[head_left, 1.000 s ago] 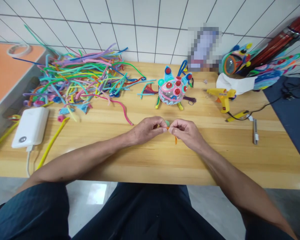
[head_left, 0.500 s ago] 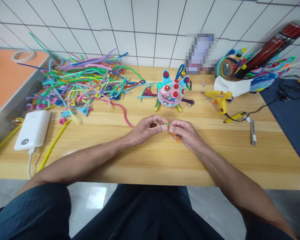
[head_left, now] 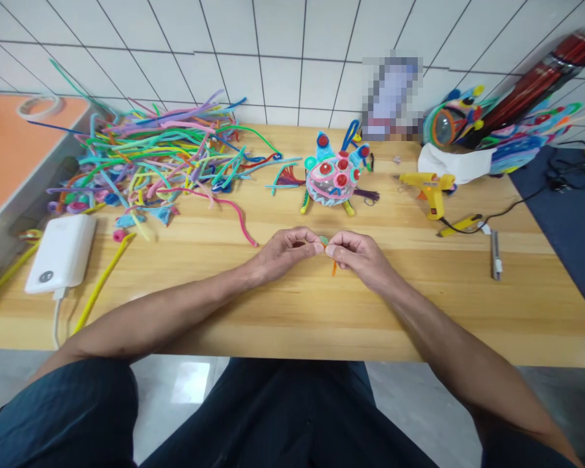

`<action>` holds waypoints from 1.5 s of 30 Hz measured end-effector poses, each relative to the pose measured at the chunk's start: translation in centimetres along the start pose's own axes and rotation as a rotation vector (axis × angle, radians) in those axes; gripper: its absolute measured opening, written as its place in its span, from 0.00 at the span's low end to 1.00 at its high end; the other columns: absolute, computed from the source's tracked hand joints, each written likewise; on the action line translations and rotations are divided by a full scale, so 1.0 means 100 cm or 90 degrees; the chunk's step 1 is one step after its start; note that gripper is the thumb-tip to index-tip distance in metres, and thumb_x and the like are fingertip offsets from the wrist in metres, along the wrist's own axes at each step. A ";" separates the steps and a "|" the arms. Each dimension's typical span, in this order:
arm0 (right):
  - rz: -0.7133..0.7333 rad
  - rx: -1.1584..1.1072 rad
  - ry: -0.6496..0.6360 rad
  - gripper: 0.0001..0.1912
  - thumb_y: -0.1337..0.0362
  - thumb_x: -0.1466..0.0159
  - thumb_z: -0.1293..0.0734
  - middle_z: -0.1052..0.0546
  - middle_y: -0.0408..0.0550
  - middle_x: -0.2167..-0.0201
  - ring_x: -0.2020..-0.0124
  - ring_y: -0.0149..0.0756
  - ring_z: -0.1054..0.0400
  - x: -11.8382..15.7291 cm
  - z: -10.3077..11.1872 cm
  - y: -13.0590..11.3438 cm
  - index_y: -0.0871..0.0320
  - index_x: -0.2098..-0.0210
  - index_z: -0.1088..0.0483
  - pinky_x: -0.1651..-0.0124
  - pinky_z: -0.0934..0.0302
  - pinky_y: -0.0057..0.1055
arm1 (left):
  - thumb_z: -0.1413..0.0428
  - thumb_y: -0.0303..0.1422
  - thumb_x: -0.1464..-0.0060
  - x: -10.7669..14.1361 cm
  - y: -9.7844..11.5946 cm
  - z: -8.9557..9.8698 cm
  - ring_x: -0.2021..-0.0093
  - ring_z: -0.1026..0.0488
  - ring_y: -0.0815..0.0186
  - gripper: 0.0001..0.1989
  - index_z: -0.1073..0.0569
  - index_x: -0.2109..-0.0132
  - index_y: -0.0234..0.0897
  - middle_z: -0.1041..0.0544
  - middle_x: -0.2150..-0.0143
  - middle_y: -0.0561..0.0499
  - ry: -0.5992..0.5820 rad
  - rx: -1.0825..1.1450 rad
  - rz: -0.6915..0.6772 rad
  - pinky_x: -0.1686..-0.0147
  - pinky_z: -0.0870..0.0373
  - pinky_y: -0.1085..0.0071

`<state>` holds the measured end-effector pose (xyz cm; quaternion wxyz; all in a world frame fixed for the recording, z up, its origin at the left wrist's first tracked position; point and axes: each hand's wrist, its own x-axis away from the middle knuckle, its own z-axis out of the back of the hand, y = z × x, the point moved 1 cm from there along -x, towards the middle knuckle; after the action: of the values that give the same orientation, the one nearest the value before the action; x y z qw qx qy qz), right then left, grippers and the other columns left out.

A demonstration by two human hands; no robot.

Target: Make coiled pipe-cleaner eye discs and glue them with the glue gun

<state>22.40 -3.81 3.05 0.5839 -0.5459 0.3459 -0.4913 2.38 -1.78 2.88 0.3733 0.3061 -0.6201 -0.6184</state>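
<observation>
Over the middle of the wooden table, my left hand (head_left: 290, 255) and my right hand (head_left: 358, 255) nearly meet at the fingertips. Between them is a small piece with a green round part (head_left: 324, 240) and an orange strip (head_left: 334, 267) that hangs below the right fingers. Both hands pinch this piece; its finer shape is hidden by the fingers. Just behind them stands a colourful pipe-cleaner figure (head_left: 332, 179) with red round spots, two blue horn-like tips and green-yellow feet.
A heap of pipe cleaners (head_left: 166, 153) covers the back left, near a white power bank (head_left: 61, 252). At the right lie a yellow glue gun (head_left: 431, 188), a yellow cutter (head_left: 459, 225) and a grey cutter (head_left: 496, 255). A red flask (head_left: 536, 84) leans behind.
The orange strip has swung to hang more straight down, and more of the green part shows between my fingertips. My hands have barely shifted; the camera view has tilted slightly.
</observation>
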 end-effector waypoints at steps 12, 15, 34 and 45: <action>-0.002 0.108 0.005 0.11 0.57 0.43 0.32 0.38 0.36 0.82 0.79 0.27 0.48 0.000 0.002 -0.005 0.55 0.78 0.33 0.74 0.55 0.29 | 0.41 0.38 0.38 -0.004 0.006 0.010 0.75 0.41 0.72 0.09 0.23 0.58 0.36 0.32 0.73 0.57 -0.006 -0.251 -0.135 0.73 0.44 0.74; 0.014 0.141 0.004 0.10 0.58 0.43 0.33 0.38 0.37 0.82 0.79 0.27 0.48 0.002 0.000 -0.006 0.56 0.77 0.32 0.74 0.54 0.29 | 0.42 0.33 0.39 -0.003 0.007 0.009 0.74 0.39 0.72 0.06 0.24 0.63 0.35 0.28 0.70 0.55 -0.025 -0.285 -0.162 0.71 0.42 0.74; -0.078 -0.099 -0.050 0.10 0.58 0.44 0.29 0.35 0.36 0.83 0.80 0.26 0.46 -0.001 0.004 0.000 0.57 0.76 0.31 0.75 0.55 0.29 | 0.37 0.38 0.40 -0.005 0.010 0.011 0.73 0.37 0.73 0.10 0.20 0.59 0.34 0.24 0.67 0.53 -0.028 -0.151 -0.129 0.70 0.41 0.74; -0.053 -0.156 -0.075 0.17 0.50 0.39 0.27 0.37 0.35 0.81 0.79 0.25 0.48 0.001 -0.006 0.002 0.57 0.71 0.29 0.75 0.57 0.29 | 0.31 0.48 0.50 0.006 0.002 -0.013 0.80 0.46 0.76 0.21 0.24 0.64 0.35 0.33 0.77 0.59 0.060 0.231 0.078 0.78 0.50 0.75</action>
<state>21.93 -4.06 2.80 0.5109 -0.6551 0.3455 -0.4365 3.20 -2.97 3.06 0.3774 0.3587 -0.7207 -0.4577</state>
